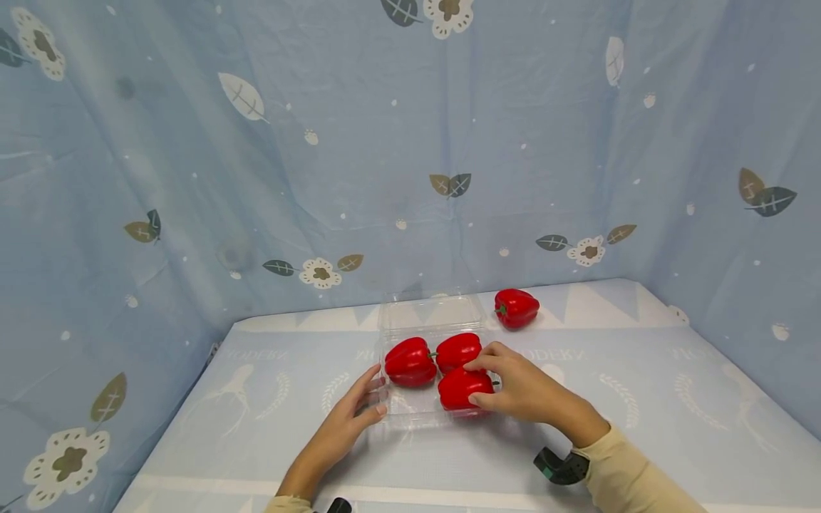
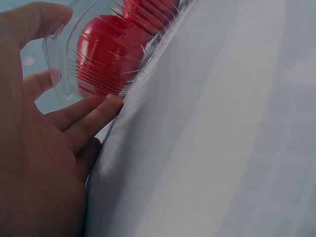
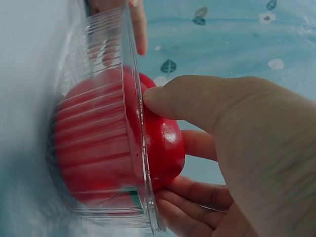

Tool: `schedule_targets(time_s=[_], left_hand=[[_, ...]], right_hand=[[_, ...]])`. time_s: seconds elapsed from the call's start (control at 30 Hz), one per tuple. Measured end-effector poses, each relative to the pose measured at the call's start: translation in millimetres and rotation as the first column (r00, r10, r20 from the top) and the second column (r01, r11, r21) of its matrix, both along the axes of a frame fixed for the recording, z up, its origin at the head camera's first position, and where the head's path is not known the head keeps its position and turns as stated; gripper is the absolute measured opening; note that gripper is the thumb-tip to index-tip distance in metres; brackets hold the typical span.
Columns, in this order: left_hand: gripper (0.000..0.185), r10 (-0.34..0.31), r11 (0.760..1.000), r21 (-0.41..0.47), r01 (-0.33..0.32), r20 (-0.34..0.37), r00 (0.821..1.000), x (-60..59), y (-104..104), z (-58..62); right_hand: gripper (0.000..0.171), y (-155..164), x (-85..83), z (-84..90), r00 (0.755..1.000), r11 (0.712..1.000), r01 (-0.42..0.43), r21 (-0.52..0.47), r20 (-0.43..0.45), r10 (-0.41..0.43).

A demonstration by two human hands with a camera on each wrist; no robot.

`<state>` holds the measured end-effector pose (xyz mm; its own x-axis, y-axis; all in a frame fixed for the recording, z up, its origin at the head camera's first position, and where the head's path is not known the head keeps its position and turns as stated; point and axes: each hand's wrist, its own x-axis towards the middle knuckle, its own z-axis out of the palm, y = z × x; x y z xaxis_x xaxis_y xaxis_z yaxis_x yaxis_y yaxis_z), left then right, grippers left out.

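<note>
Gripping the glossy red bell pepper (image 1: 463,388), the right hand (image 1: 522,392) has its fingers (image 3: 190,197) curled round it inside the clear ribbed plastic tray (image 1: 413,413). A firm, smooth, slippery skin is judged, best held round its broad sides. The left hand (image 1: 349,420) rests with straight fingers (image 2: 91,116) against the thin, flexible tray's lower-left edge.

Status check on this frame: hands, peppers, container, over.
Right hand grips the near pepper in the clear container. Left hand steadies its left rim, fingers straight. Two more peppers inside; fourth pepper loose behind. Nothing obstructing.
</note>
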<state>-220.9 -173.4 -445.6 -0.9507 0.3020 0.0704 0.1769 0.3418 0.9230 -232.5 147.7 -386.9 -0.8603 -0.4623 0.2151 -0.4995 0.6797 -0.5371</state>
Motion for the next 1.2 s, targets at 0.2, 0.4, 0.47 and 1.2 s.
schedule_targets(time_s=[0.2,0.4,0.47,1.2], left_hand=[[0.066,0.019,1.000,-0.018,-0.019,0.004,1.000,-0.4,1,-1.6],[0.066,0.023,1.000,-0.020,-0.023,0.009,1.000,-1.9,1,-4.1],[0.066,0.023,1.000,-0.022,-0.023,0.008,1.000,-1.9,1,-4.2],[0.066,0.014,1.000,-0.020,-0.014,-0.005,1.000,1.8,2,0.6]], right_hand=[[0.040,2,-1.4,-0.9,1.000,1.000,-0.005,-0.009,0.025,0.005],[0.042,6,-4.5,0.5,0.998,0.999,-0.038,-0.015,0.054,0.039],[0.043,7,-5.2,1.1,0.997,0.999,-0.049,-0.008,0.055,0.050],[0.028,25,-19.2,-5.3,0.994,0.959,-0.024,-0.281,0.096,0.053]])
